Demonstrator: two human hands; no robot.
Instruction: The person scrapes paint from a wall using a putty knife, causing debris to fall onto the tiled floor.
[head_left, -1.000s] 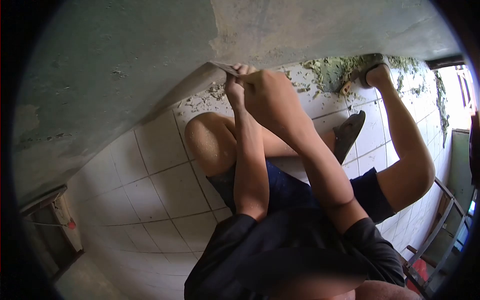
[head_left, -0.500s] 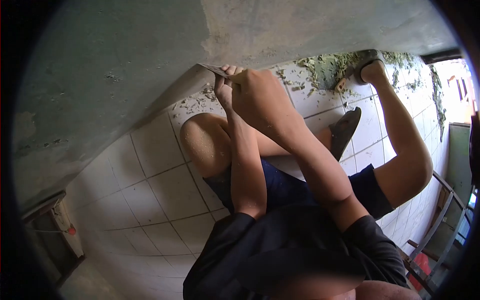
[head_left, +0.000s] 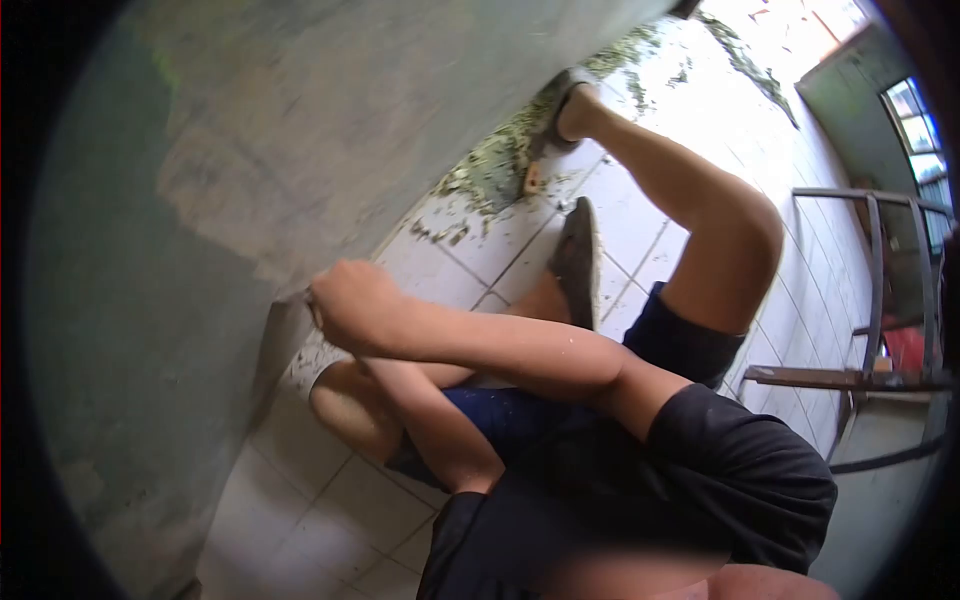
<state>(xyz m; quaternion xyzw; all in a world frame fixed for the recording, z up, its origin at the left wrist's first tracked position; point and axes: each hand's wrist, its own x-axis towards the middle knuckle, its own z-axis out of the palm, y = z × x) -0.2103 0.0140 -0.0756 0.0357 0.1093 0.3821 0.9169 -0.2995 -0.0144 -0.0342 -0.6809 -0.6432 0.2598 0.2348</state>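
My right hand [head_left: 355,305] is closed in a fist at the lower part of the wall [head_left: 300,130], wrapped round what looks like a flat paint scraper [head_left: 291,297]. Only a bit of its thin grey blade shows, against the wall at the edge of a bare patch. My left forearm [head_left: 415,400] reaches up beneath the right one. The left hand's fingers are hidden behind my right hand. Green-grey paint covers the wall to the left of the bare patch; the patch itself is brownish grey.
Paint flakes [head_left: 490,170] lie along the wall's foot on white floor tiles [head_left: 360,510]. An orange-brown piece with a hole [head_left: 533,178] rests among them near my sandalled feet. At right stands a metal frame [head_left: 875,280], with something red [head_left: 905,348] behind it.
The view has turned and shifted, so hands and legs appear further left. My right hand now covers the left fingers, which showed at the blade before. Less of the blade is visible.
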